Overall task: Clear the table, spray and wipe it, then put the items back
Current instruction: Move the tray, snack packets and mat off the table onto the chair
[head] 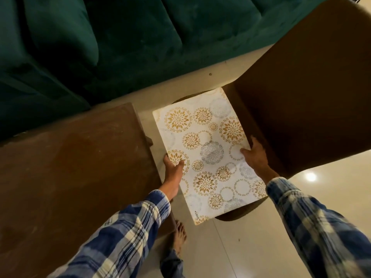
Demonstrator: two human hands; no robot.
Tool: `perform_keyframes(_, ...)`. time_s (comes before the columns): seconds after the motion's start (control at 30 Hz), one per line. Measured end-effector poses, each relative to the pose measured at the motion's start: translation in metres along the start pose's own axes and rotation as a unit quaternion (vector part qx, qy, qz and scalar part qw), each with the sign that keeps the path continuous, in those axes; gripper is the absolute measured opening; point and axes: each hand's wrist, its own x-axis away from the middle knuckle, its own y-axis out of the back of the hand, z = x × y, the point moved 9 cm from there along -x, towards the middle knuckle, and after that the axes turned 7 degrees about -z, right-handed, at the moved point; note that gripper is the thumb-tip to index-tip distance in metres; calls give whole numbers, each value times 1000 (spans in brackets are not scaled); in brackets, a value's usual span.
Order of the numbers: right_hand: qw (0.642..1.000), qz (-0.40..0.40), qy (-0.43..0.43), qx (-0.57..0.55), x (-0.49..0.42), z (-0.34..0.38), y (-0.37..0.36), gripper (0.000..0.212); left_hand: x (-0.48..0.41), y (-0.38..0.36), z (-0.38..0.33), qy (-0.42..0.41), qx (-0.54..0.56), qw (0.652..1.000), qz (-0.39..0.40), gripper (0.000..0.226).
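Placemat [208, 153] spans between both hands, long axis running away from the person; left hand [173, 167] and right hand [255, 155] each pinch a long edge. Wooden table [70, 167] lies just left of the left fingers [167, 159].

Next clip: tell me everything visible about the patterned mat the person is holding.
The mat is a flat white rectangle printed with gold and grey flower circles, with small dark lettering near one corner. It looks stiff. The left hand grips one long edge, the right hand the other, thumbs on top. It sits over a dark round shape; whether it rests on that is unclear.
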Motion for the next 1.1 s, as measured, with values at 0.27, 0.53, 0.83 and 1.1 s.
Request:
perform_keyframes(0.27,963,-77,209,149,68,62,-15,84,14,18,-30,-239,-223,944,-34,131)
perform_keyframes(0.53,932,40,319,167,169,122,-113,73,42,102,-42,-304,-356,881,-69,77)
perform_keyframes(0.83,872,146,419,205,344,214,-249,70,79,338,3,-276,-341,877,-196,68)
perform_keyframes(1.1,773,226,549,224,610,255,-414,68,147,621,154,-207,-253,883,-338,66)
